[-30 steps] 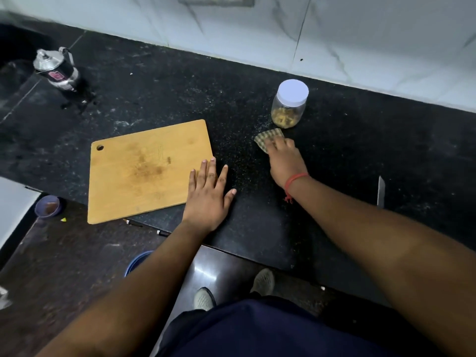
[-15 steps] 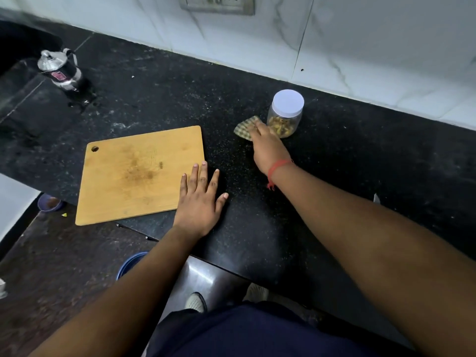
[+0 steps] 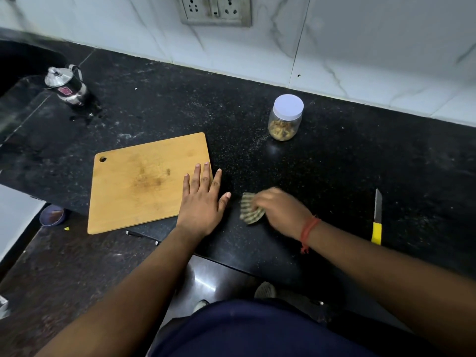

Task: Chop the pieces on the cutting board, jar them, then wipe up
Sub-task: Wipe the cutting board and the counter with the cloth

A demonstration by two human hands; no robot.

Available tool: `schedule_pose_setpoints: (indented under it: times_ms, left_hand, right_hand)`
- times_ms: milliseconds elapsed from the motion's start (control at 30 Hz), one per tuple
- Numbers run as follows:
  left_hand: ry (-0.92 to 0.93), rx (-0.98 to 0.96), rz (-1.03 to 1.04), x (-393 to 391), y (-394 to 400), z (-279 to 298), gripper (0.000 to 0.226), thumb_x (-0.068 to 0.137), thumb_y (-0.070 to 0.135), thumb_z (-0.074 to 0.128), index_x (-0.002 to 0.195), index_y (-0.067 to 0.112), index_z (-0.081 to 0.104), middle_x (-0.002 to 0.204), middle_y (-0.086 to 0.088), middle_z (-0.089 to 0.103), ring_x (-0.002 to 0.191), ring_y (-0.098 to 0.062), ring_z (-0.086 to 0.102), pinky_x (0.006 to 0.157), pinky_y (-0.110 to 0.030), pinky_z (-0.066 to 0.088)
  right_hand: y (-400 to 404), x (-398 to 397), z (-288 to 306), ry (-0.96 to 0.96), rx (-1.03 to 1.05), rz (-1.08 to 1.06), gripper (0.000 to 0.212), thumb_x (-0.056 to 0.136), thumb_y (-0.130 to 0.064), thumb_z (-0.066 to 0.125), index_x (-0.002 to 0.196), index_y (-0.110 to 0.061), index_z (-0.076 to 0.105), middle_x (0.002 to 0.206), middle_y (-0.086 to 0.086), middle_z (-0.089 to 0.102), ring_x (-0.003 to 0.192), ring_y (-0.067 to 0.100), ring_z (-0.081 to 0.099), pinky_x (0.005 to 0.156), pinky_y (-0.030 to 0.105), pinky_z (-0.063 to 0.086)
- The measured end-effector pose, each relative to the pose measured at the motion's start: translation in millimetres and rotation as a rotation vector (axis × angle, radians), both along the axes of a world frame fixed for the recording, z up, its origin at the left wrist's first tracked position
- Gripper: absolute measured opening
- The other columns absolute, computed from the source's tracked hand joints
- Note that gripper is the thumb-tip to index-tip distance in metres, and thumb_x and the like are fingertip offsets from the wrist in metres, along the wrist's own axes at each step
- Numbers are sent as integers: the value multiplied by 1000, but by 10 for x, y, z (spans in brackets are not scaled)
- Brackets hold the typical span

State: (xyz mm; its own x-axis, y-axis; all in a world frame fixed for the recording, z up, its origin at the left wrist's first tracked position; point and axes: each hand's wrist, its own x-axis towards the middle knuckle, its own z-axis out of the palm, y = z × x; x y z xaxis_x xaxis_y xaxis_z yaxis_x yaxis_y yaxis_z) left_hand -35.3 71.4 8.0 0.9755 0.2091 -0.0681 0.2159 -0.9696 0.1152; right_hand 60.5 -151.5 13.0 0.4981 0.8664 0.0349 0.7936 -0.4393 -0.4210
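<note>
Pressing down on the dark counter (image 3: 334, 161), my right hand (image 3: 280, 211) holds a small checked cloth (image 3: 249, 208) near the front edge, fingers bent over the fabric so that only its left part sticks out past them. That hand is blurred, so I cannot make out how each finger sits. My left hand (image 3: 203, 202) lies flat just beside it, fingers straight and spread, holding nothing; the fingertips overlap the right edge of the wooden cutting board (image 3: 144, 181) while the thumb points toward the cloth, a narrow gap between them.

Open counter runs from the cloth back to the jar (image 3: 284, 118), which stands upright with its white lid (image 3: 288, 105) on and brownish chopped pieces (image 3: 281, 130) inside, well apart from both hands and near the wall (image 3: 386, 47). More bare counter stretches right of my right hand as far as the yellow-handled knife (image 3: 376, 217), lying with its blade pointing away from me, near the front edge. The board's near left corner hangs over the counter's front edge. At the far left stands a steel pot (image 3: 68, 86).

Below the counter edge my arms and dark clothing cover much of the floor; a blue bowl (image 3: 52, 215) shows down there, left of the board. A socket panel (image 3: 215, 10) on the wall is cut off at the top.
</note>
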Motion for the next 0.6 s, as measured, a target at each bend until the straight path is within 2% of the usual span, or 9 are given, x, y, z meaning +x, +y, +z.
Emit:
schedule_pose_setpoints:
  times_ms: [33,100,167,200,300,400,500,600]
  left_hand:
    - [10,2,-8,3,4,10,74,101,60,5,163,21,4,169,-12,-12,155,-28,-18,126,-51,-5]
    - [23,0,-31,-12,-5,15,75,100,61,3,163,21,4,169,-12,-12,155,-28,-18,125,-51,-5]
    - [36,-1,-73,-38,-43,8,75,99,60,2,163,21,3,169,-12,-12,155,-29,-17,125,-51,-4]
    - [47,-2,-105,-73,-62,2,75,99,60,1,163,21,3,169,-12,-12,155,-29,-17,125,-51,-4]
    - [40,-7,-136,-128,-106,-32,75,99,60,1,163,21,5,169,-13,-10,156,-30,-14,125,-52,-2]
    - [18,-21,-175,-209,-66,-89,75,99,60,4,163,20,11,170,-13,-6,156,-31,-9,126,-52,1]
    - [4,-33,-202,-268,4,-127,75,100,60,6,163,20,11,170,-13,-5,156,-30,-9,126,-52,0]
    - [4,-30,-235,-321,65,-139,75,100,60,5,163,20,10,170,-13,-5,156,-30,-10,125,-53,-2]
  right_hand:
    - [-26,105,7,-18,41,-110,47,73,0,38,105,-11,72,112,10,68,101,32,58,91,38,51]
    - [-59,370,-19,-83,86,-395,50,75,10,42,113,-5,70,122,17,65,110,39,57,100,41,46]
    - [-53,562,-59,-79,3,-597,56,80,15,47,130,-4,61,139,21,53,126,42,47,110,41,37]
    - [-34,552,-99,-60,-44,-628,60,80,15,49,136,-6,57,144,20,48,130,41,43,112,41,34]
    - [61,363,-159,-55,-65,-500,67,75,15,52,136,-12,58,141,16,51,127,40,45,110,41,38]
    - [114,-183,-151,-61,-62,-402,65,72,14,47,130,-11,63,137,13,56,123,39,50,108,42,43]
    - [71,-795,-136,-72,-38,-328,59,79,-3,31,124,-13,67,132,11,61,120,35,54,106,41,45]
    - [60,-1367,-114,-38,30,-280,57,80,-8,29,118,-17,70,128,5,63,116,27,54,103,37,45]
